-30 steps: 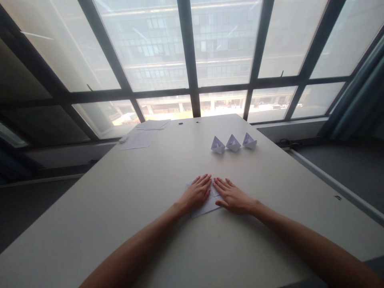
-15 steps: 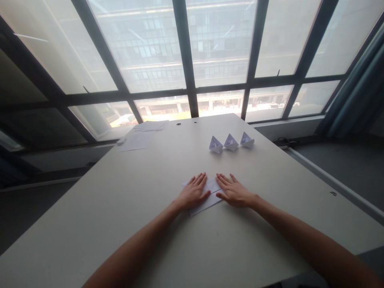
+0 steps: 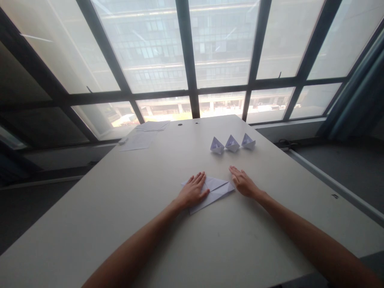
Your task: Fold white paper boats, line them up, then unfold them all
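My left hand [image 3: 193,191] lies flat on a folded sheet of white paper [image 3: 217,192], covering the sheet's left part. The sheet has a pointed right end and visible diagonal creases. My right hand [image 3: 243,183] rests palm down on the bare table, just right of the paper's tip and apart from it. Three small white folded paper boats [image 3: 217,145] [image 3: 232,143] [image 3: 248,141] stand in a row beyond my hands.
The pale table [image 3: 240,248] has several loose papers [image 3: 152,126] and a printed sheet [image 3: 138,141] at its far left corner. A small white object [image 3: 123,141] lies by the table edge. Large windows stand behind the table, with a dark curtain [image 3: 357,88] at right.
My right hand has slid off the paper to the right and forward, uncovering the folded sheet's right end. My left hand stays on the paper.
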`<move>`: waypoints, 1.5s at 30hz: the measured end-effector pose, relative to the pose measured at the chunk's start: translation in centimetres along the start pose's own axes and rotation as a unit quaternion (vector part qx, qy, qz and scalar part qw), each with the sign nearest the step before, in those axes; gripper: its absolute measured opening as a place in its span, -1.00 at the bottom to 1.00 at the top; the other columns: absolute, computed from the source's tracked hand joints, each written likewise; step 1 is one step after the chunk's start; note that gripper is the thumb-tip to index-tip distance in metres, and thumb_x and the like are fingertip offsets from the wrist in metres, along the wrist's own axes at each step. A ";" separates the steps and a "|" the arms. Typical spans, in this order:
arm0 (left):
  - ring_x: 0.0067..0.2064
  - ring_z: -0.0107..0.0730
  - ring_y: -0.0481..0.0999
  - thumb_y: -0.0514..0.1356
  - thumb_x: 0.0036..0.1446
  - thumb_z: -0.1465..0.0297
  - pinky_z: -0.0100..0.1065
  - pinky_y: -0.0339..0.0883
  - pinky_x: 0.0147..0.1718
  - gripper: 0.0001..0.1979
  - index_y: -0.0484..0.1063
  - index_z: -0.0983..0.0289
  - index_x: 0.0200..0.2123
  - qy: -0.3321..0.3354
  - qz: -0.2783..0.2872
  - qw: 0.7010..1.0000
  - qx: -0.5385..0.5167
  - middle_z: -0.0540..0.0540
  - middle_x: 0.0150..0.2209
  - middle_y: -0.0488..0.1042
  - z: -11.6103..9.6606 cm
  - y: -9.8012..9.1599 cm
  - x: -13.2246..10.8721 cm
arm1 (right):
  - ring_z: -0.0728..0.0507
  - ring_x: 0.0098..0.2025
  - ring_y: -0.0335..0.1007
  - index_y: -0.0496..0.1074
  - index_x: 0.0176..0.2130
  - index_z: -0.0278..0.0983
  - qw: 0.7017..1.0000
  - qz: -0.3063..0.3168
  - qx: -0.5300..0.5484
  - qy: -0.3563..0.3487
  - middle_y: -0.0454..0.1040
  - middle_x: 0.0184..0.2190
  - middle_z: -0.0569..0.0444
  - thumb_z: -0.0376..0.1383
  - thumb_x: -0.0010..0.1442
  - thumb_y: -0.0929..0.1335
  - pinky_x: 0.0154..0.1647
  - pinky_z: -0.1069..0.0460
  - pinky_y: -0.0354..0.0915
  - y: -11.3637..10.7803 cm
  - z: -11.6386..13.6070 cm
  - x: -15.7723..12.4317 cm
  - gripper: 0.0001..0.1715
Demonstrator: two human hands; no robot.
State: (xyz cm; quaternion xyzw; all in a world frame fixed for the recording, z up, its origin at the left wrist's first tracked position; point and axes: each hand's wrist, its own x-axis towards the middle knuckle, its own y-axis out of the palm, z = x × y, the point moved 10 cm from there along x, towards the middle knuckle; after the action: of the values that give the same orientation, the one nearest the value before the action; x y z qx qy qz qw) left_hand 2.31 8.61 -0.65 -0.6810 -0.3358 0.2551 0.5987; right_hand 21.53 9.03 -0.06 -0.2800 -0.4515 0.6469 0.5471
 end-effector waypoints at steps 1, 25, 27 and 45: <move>0.40 -0.22 -0.17 -0.15 0.32 0.02 -0.12 -0.26 0.32 -0.28 -0.17 0.32 0.38 0.002 0.002 1.000 0.000 0.24 0.39 -0.17 -0.1 0.0 0.0 | -0.15 0.40 -0.15 0.02 0.35 -0.40 1.000 -0.017 0.009 -0.011 0.00 0.36 -0.13 -0.28 0.34 -0.01 0.36 -0.21 -0.18 -0.3 0.5 0.1 -0.34; 0.39 -0.01 -0.12 -0.16 0.28 -0.04 0.05 -0.20 0.30 -0.22 0.02 0.44 0.32 -0.122 -0.070 0.990 0.019 0.38 0.35 -0.01 2.1 -0.5 -0.2 | -0.20 0.42 -0.33 -0.13 0.39 -0.24 0.972 0.116 -0.035 -0.201 -0.17 0.40 -0.04 -0.04 0.38 0.10 0.38 -0.23 -0.42 3.6 7.8 -2.5 -0.28; 0.39 0.02 -0.13 -0.13 0.28 -0.02 0.06 -0.18 0.30 -0.22 0.02 0.50 0.31 -0.143 -0.082 0.986 0.023 0.43 0.34 -0.01 2.4 -0.8 -0.3 | -0.20 0.42 -0.33 -0.13 0.39 -0.25 0.972 0.117 -0.038 -0.201 -0.17 0.40 -0.04 -0.04 0.38 0.09 0.38 -0.23 -0.43 3.7 7.8 -2.5 -0.28; 0.38 -0.16 -0.05 -0.10 0.32 0.10 -0.06 -0.15 0.31 -0.35 0.05 0.40 0.32 -0.054 -0.045 0.997 0.014 0.29 0.36 0.00 -0.1 -0.5 -0.3 | -0.19 0.39 -0.14 0.08 0.34 -0.27 0.967 0.106 -0.028 -0.231 0.05 0.35 -0.07 -0.07 0.38 0.11 0.38 -0.22 -0.29 1.7 9.8 -3.1 -0.36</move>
State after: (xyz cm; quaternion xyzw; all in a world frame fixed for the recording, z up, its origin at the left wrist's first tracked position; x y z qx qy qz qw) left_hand 2.15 8.34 -0.18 -0.6418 -0.3941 0.2691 0.6002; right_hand 13.17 3.32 2.28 -0.1844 -0.5512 0.7352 0.3488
